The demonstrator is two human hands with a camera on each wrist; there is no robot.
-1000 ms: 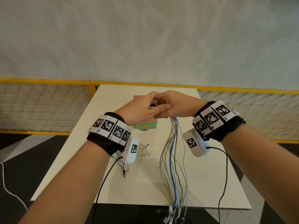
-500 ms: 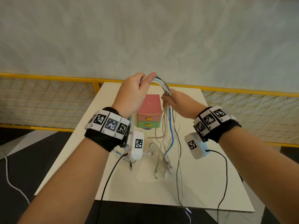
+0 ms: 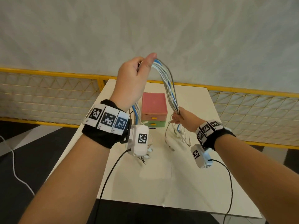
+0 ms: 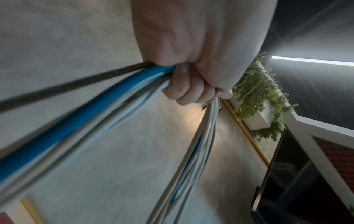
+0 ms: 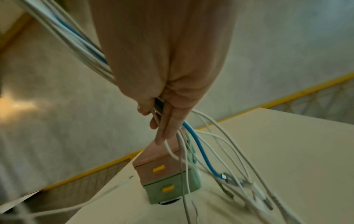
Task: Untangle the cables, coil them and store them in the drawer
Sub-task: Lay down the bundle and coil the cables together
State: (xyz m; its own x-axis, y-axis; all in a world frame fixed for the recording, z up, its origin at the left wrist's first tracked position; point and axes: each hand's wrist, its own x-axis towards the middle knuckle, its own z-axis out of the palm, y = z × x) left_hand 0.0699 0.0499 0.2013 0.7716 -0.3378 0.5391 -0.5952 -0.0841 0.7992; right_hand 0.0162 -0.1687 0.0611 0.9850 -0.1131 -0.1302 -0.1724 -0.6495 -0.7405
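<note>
My left hand [image 3: 137, 73] is raised high over the table and grips the fold of a cable bundle [image 3: 168, 84] of white, grey and one blue cable; its curled fingers [image 4: 187, 89] wrap the strands [image 4: 80, 121]. The bundle arches down to my right hand [image 3: 179, 118], which pinches it lower, right of the drawer box [image 3: 153, 109]. Loose plug ends [image 3: 182, 138] dangle below the right hand onto the table. In the right wrist view the fingers [image 5: 168, 124] hold the cables [image 5: 82, 44] above the pink and green box [image 5: 164, 174]. Both drawers appear closed.
The white table [image 3: 161, 183] has a near edge at the bottom and a yellow mesh railing [image 3: 48, 94] behind it. A thin white cable [image 3: 169, 178] trails toward the near edge. More cable ends [image 3: 145, 157] hang under my left wrist. Black sensor leads hang from both wrists.
My hands were together at the bundle; the left has since risen high with the fold, while the right slid down the cables toward their ends. The hanging ends came up off the table's front edge.
</note>
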